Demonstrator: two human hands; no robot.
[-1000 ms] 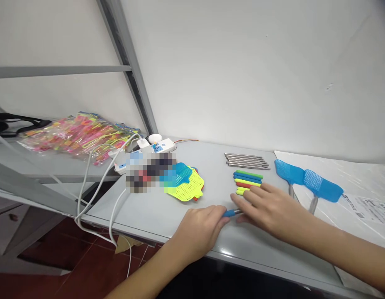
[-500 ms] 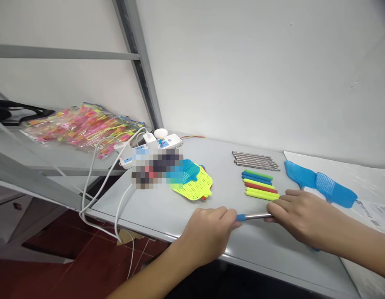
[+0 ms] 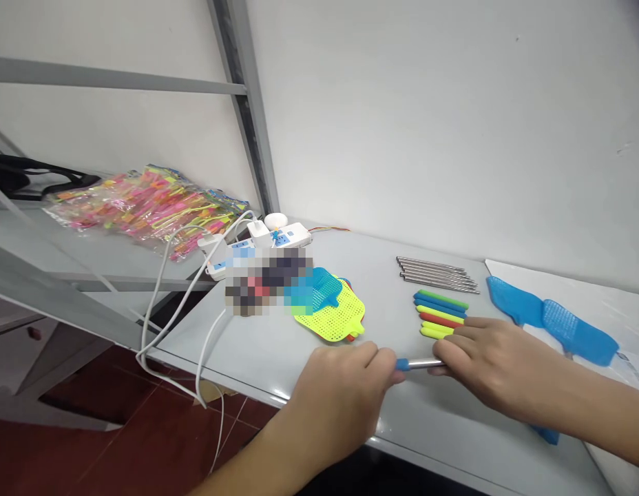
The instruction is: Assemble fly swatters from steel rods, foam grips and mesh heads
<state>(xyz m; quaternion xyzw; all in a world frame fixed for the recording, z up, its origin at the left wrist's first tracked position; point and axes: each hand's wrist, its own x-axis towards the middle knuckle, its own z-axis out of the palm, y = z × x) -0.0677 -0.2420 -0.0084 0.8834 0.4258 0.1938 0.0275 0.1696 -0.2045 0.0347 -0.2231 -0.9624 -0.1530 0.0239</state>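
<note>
Left hand [image 3: 340, 396] clamped on the blue-capped end of a steel rod [image 3: 421, 364]; right hand [image 3: 498, 362] closed around its other end. Rod lies level — just inside the tabletop's [image 3: 381, 275] front edge. (Coloured foam sleeves [image 3: 439, 313] sit just beyond the right fingers.)

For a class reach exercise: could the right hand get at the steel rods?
Probably yes. The right hand is near the steel rods; only the coloured sleeves lie between, low enough to pass over, though its fingers are on the blue-tipped rod.
</note>
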